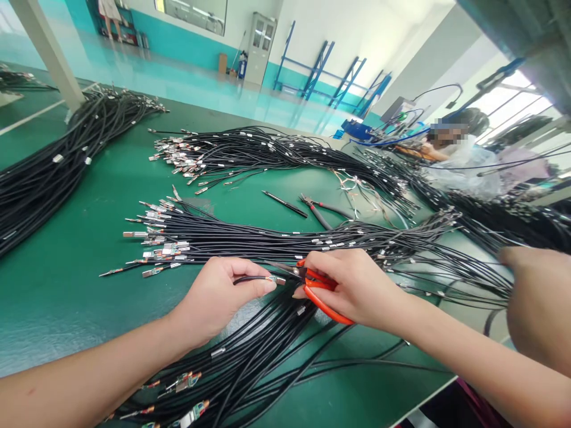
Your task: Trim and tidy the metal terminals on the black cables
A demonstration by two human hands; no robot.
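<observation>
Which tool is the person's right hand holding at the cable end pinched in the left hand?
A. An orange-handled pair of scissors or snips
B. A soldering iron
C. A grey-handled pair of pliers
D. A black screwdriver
A: the right hand grips orange-handled snips, their metal tip pointing at the thin black cable with a metal end that the left hand pinches. The grey-handled pliers lie untouched farther back on the green table.

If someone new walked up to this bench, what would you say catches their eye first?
Probably the orange-handled pliers in the right hand at the near centre, their tip meeting the metal end of a single black cable pinched by the left hand. Next come the bundles of black cables fanned across the green table, with another person seated at the far right.
</observation>
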